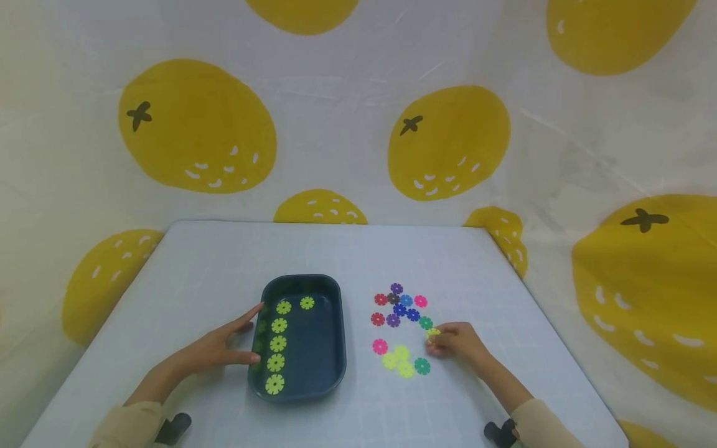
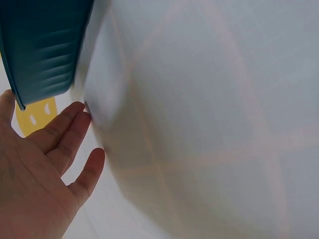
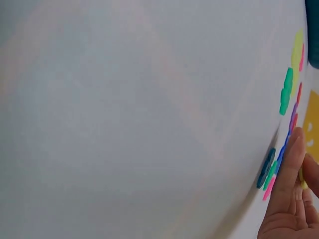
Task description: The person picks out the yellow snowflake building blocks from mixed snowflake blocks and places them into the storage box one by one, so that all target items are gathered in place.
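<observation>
A dark teal tray (image 1: 316, 373) holds several yellow-green notched discs (image 1: 278, 343), most in a column along its left side, with one at the upper middle. My left hand (image 1: 221, 348) touches the tray's left rim with fingers spread and fairly straight; the left wrist view shows those fingers (image 2: 67, 132) beside the tray wall (image 2: 47, 59). Right of the loose pieces, my right hand (image 1: 456, 341) pinches a yellow-green notched disc (image 1: 433, 333) between thumb and fingers. In the right wrist view only a sliver of that disc (image 3: 302, 178) shows.
Loose notched discs lie right of the tray: several yellow-green ones (image 1: 406, 369), green (image 1: 422, 366), pink (image 1: 379, 346), red (image 1: 378, 319), purple (image 1: 393, 320) and blue (image 1: 413, 315). A white cloth covers the table (image 1: 224, 261). Behind it hangs a fruit-patterned curtain (image 1: 336, 124).
</observation>
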Demonstrator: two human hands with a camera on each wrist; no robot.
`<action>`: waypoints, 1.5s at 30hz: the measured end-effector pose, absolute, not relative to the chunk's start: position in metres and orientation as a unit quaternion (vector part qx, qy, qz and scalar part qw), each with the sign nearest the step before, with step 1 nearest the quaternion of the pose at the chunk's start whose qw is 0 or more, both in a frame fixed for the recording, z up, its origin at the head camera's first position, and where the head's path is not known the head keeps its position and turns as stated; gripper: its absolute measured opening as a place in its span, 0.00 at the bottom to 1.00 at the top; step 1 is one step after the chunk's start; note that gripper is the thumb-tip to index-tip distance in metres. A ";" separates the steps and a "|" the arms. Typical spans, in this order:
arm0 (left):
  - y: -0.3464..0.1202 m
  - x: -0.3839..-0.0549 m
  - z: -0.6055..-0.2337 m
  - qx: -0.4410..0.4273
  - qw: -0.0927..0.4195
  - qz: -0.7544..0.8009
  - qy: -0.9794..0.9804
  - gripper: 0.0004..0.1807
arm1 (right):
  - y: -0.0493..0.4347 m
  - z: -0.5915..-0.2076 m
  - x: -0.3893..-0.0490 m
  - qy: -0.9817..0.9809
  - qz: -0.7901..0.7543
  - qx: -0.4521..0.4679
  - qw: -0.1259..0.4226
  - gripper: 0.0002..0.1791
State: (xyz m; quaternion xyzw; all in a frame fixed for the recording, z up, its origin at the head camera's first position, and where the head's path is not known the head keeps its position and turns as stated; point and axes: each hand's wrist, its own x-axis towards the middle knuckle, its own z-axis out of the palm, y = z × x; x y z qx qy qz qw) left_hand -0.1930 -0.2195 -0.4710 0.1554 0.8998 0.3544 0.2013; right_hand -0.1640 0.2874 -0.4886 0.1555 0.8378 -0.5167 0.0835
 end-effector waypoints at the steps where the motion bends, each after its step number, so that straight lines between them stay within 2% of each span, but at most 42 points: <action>1: -0.219 -0.193 -0.471 0.155 0.201 0.354 0.900 0.60 | 0.287 -0.489 -0.164 0.833 -0.522 0.161 0.084 0.11; 10: -0.219 -0.191 -0.469 0.163 0.201 0.350 0.900 0.60 | 0.286 -0.489 -0.160 0.803 -0.552 0.199 0.105 0.18; 17: -0.219 -0.189 -0.468 0.165 0.198 0.349 0.901 0.60 | 0.282 -0.489 -0.158 0.781 -0.577 0.212 0.110 0.19; 33: -0.219 -0.194 -0.470 0.156 0.201 0.353 0.900 0.61 | 0.263 -0.487 -0.157 0.773 -0.590 0.200 0.121 0.25; 40: -0.219 -0.193 -0.472 0.156 0.200 0.355 0.900 0.61 | 0.257 -0.485 -0.160 0.753 -0.617 0.182 0.138 0.20; 45: -0.219 -0.195 -0.472 0.156 0.194 0.356 0.901 0.61 | 0.254 -0.486 -0.160 0.744 -0.629 0.174 0.145 0.21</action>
